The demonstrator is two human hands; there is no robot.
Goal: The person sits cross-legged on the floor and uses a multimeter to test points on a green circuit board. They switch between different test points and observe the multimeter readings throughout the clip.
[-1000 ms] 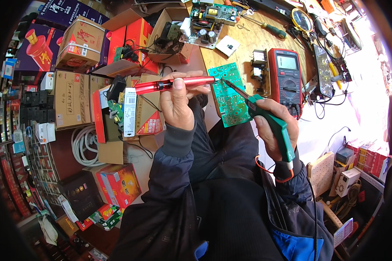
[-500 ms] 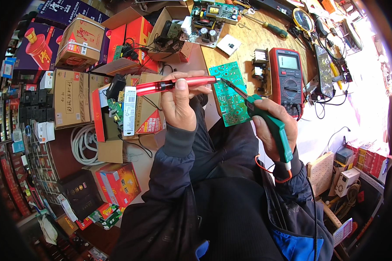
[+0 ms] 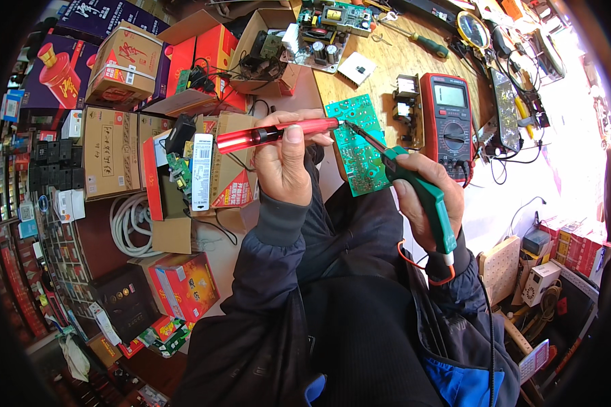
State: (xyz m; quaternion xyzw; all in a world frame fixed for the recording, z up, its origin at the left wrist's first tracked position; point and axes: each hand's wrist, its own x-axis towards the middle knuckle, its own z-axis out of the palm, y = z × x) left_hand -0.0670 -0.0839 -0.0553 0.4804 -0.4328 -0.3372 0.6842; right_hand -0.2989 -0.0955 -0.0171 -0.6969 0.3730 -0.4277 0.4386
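So the left hand is wrapping around a glossy red tube with a black band, fingers curling under and thumb pressing along the top. Pretty snug grip, nothing loose. The right hand is closing around a smooth green plastic soldering iron, pistol-shaped, with its thin dark metal shaft slanting up and left.

Both tips are meeting over the green circuit board, a flat, shiny rectangle dotted with little silvery solder spots. It's sitting at the near edge of the wooden table, with its lower end showing over the dark trousers. Can't tell whether the iron's point is actually touching the tube's nozzle or just hovering beside it.

Right of the board, some blocky, dark parts are standing next to a chunky red-and-grey multimeter with a round dial. Above, a square white piece is lying on the grainy yellowish wood, and a screwdriver with a green handle is resting farther back.
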